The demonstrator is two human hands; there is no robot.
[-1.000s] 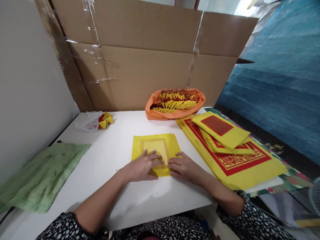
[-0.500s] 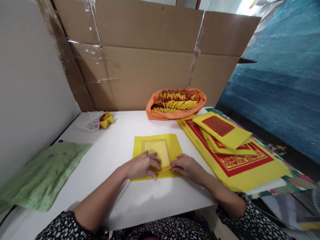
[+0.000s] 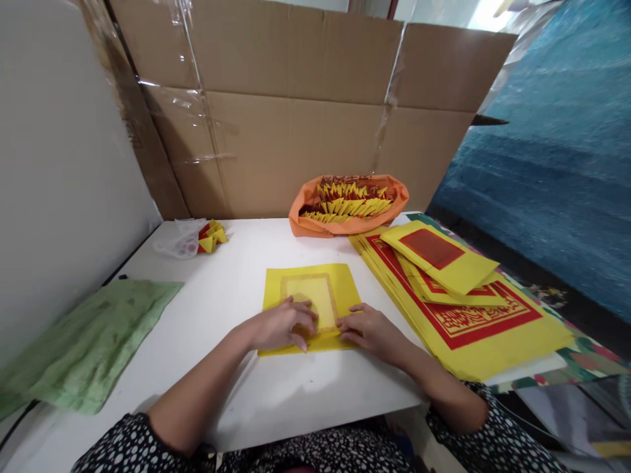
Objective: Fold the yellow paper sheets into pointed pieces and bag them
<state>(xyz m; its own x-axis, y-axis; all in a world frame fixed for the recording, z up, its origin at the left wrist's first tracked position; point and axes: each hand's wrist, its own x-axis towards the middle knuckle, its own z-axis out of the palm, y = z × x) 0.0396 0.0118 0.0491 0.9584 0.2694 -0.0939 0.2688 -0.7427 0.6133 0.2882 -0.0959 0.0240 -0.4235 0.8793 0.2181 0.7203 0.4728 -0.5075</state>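
A sheet of yellow paper [image 3: 349,286] lies on the table in front of me, with a pale rectangle framed in faint tan showing through it. Along its near part runs a low fold or raised layer. My left hand [image 3: 283,324] rests on the left half of the sheet, fingers curled over the fold and thumb at the near side. At the fold's right end, my right hand [image 3: 369,332] has its fingertips closed together on the paper. The undersides of both hands' fingers are hidden.
To the right lies a stack of yellow sheets with red print [image 3: 522,341], smaller printed sheets [image 3: 473,272] on top. An orange bag [image 3: 315,228] of folded yellow-red pieces stands behind. Leftward are a clear plastic bag [image 3: 180,243], folded pieces [image 3: 211,235] and a green cloth [image 3: 98,348]. Cardboard [image 3: 296,131] walls the back.
The left hand's fingers have shifted very slightly on the fold, the thumb a little lower. The right hand and the sheet stay nearly in place.
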